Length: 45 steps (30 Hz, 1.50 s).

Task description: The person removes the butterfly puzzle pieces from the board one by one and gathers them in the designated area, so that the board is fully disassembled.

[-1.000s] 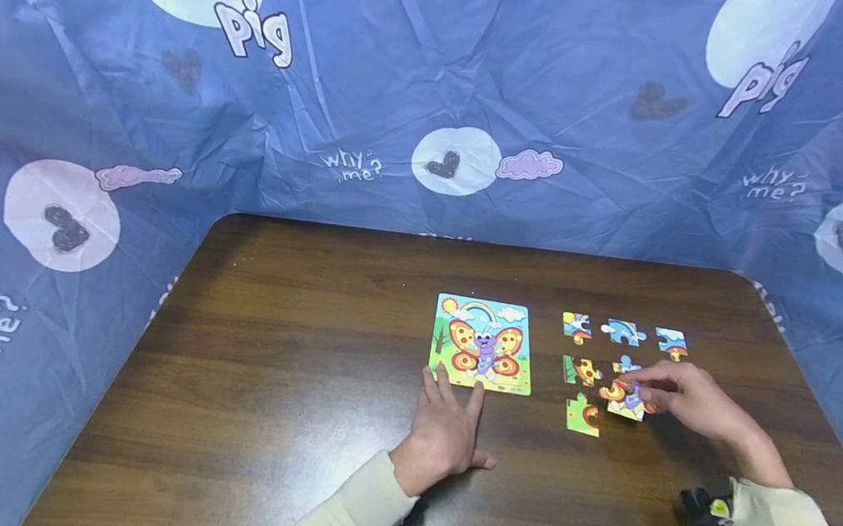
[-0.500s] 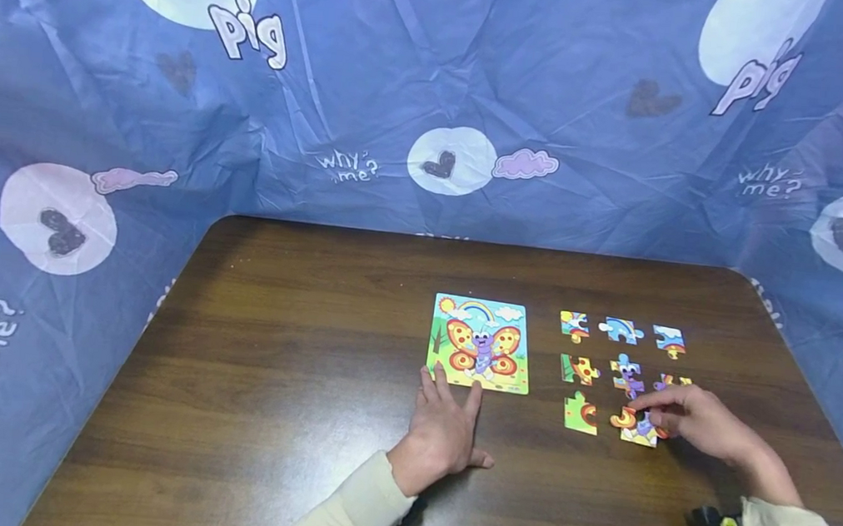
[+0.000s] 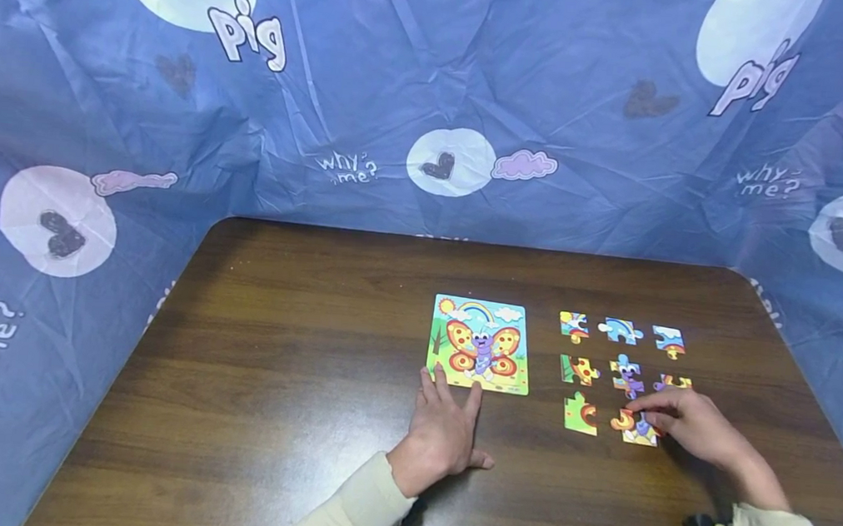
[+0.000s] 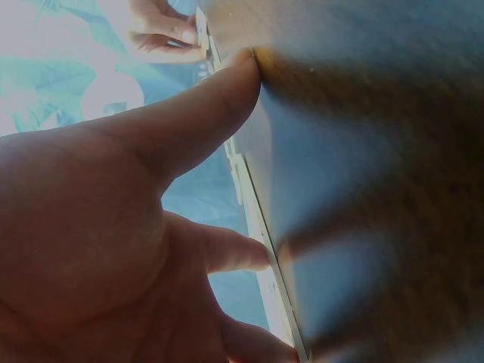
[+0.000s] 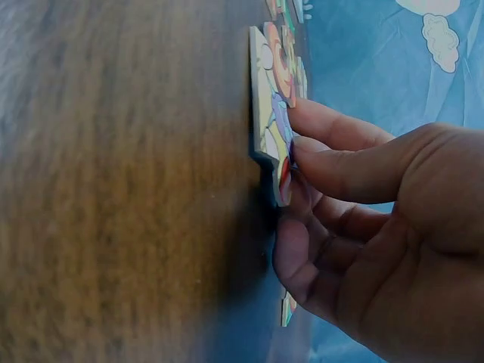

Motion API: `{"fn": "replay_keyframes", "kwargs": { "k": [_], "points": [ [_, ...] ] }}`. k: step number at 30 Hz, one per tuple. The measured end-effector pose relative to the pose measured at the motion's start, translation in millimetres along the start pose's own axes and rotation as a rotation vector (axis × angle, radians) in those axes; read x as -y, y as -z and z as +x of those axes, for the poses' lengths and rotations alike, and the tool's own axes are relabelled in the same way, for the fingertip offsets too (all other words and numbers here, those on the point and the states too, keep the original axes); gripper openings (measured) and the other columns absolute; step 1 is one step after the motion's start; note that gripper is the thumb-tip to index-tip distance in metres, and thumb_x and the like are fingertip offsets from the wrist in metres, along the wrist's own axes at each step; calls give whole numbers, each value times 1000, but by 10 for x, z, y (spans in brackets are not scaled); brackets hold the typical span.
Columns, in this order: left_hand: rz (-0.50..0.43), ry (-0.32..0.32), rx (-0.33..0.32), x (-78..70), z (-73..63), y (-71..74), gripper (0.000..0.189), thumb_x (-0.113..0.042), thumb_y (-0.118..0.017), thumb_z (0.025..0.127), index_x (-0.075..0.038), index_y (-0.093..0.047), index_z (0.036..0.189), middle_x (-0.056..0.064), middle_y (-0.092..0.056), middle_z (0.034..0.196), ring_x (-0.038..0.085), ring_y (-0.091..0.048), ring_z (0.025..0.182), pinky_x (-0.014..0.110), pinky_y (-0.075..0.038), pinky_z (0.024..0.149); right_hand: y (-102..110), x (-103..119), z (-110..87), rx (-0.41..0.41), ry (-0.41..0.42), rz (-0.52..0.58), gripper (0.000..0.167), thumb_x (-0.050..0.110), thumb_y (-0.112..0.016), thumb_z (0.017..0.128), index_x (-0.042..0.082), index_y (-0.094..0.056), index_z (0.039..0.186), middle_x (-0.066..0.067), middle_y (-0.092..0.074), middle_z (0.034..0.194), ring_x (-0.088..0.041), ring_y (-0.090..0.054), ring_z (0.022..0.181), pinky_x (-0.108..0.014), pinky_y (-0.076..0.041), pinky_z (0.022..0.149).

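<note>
At the front of the loose pieces on the right, my right hand (image 3: 700, 429) pinches a jigsaw piece (image 3: 640, 432) showing the butterfly's lower body. In the right wrist view, thumb and fingers grip that piece close over the table. Just behind it lie the butterfly face piece (image 3: 625, 377) and a wing piece (image 3: 673, 382), partly covered by my fingers. A green corner piece (image 3: 579, 415) is to its left. My left hand (image 3: 443, 432) is spread with straight fingers, their tips on the near edge of the square butterfly picture board (image 3: 482, 323), the thumb on the table.
Further pieces lie in spaced rows: a green-and-wing piece (image 3: 579, 369), a sun piece (image 3: 573, 324), a rainbow piece (image 3: 620, 330) and a cloud piece (image 3: 668, 338). The brown wooden table (image 3: 295, 327) ends at a blue printed cloth (image 3: 377, 84) behind and at the sides.
My right hand has moved the lower-body piece nearer and slightly right, away from the face piece, lowering it beside the green corner piece. The left hand has stayed put.
</note>
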<state>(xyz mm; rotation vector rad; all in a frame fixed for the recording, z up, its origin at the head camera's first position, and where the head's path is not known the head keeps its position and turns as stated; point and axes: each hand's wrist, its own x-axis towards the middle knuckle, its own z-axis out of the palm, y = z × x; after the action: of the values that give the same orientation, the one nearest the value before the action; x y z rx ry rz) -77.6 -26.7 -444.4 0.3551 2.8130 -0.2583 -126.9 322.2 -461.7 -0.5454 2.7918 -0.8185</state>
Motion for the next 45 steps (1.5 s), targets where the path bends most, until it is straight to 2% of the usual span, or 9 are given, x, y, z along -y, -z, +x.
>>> {"fn": "replay_keyframes", "kwargs": {
  "k": [6, 14, 19, 23, 27, 31, 32, 34, 45],
  "points": [
    [1, 4, 0, 1, -7, 3, 104, -83, -62, 72, -30, -33, 156, 31, -38, 155, 44, -41, 144, 36, -45, 114, -17, 0, 1, -41, -6, -72, 20, 0, -69, 88, 10, -78, 103, 9, -67, 78, 7, -44, 61, -20, -38, 59],
    [-6, 13, -14, -2, -4, 10, 104, -82, -64, 70, -30, -34, 156, 30, -40, 154, 44, -42, 144, 36, -46, 112, -32, 26, 4, -21, -86, -67, 19, 2, -67, 90, 8, -76, 106, 1, -68, 84, 5, -47, 65, -20, -40, 58],
    [-4, 14, -10, -5, -3, -2, 104, -82, -64, 70, -30, -34, 156, 30, -40, 155, 44, -42, 144, 35, -46, 113, -25, 33, 6, -28, -91, -67, 20, 1, -67, 90, 6, -75, 107, 1, -68, 84, 5, -47, 68, -20, -41, 58],
    [-1, 15, -12, -4, -7, -3, 105, -83, -63, 70, -31, -34, 156, 30, -40, 154, 44, -42, 144, 35, -46, 113, 6, 36, -13, -20, -102, -75, 21, 9, -72, 88, 5, -74, 108, 3, -67, 85, 6, -50, 69, -20, -43, 60],
    [7, 14, -10, -9, -2, -7, 106, -84, -63, 69, -31, -33, 156, 31, -39, 155, 44, -42, 144, 36, -46, 113, 29, 41, -43, -10, -111, -86, 34, 24, -82, 81, 8, -74, 109, 3, -68, 88, 7, -52, 72, -20, -45, 64],
    [1, 13, -5, -12, 25, -40, 106, -83, -63, 70, -30, -32, 157, 32, -38, 155, 45, -41, 144, 37, -46, 113, 21, 37, -68, 0, -57, -95, 47, 32, -89, 71, 7, -73, 107, 4, -66, 87, 5, -52, 74, -21, -46, 65],
    [-3, 12, -18, -18, 62, -104, 107, -84, -63, 70, -30, -31, 157, 33, -37, 155, 46, -41, 144, 38, -46, 113, 14, 35, -72, -1, -42, -99, 50, 33, -91, 68, 7, -72, 107, 4, -66, 87, 5, -52, 74, -21, -45, 65],
    [-9, 11, -17, -15, 65, -108, 106, -83, -63, 70, -29, -31, 157, 33, -37, 155, 46, -40, 144, 38, -46, 113, -3, 29, -78, -6, -14, -109, 51, 31, -92, 65, 8, -72, 106, 4, -65, 88, 3, -52, 75, -22, -45, 65],
    [3, 13, -2, 0, -5, 4, 105, -83, -63, 70, -31, -33, 156, 30, -39, 155, 44, -41, 144, 36, -46, 113, -60, 2, -80, -66, 58, -122, 40, 16, -91, 64, 12, -72, 99, 6, -63, 89, 7, -51, 74, -22, -46, 64]
  ]
}}
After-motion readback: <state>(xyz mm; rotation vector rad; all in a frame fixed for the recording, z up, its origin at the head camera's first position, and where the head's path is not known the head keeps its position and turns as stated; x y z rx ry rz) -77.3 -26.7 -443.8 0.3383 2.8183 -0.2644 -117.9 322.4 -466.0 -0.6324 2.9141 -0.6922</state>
